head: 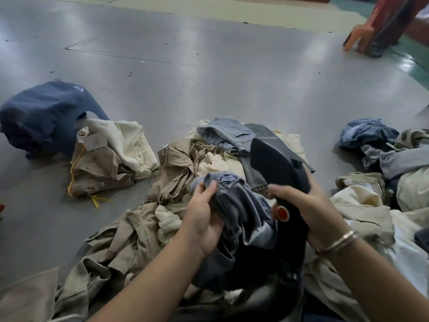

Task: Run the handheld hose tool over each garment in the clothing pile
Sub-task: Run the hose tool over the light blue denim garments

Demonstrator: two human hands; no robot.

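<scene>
Treating one garment: left hand pinching it, right hand gripping tool at 1 o'clock; next, probably sweeping over the cloth.

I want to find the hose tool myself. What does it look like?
Look at the big clothes pile on the grey floor, then at the right hand above it. The hose tool it grips is smooth, hard and black with a red button, unlike the soft clothes.

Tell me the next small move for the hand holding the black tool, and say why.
Probably tilt the black hose tool down onto the grey-blue garment. The right hand grips the tool by its handle near the red button, with its wide end raised above the pile, while the left hand pinches that garment bunched up right beside it.
</scene>
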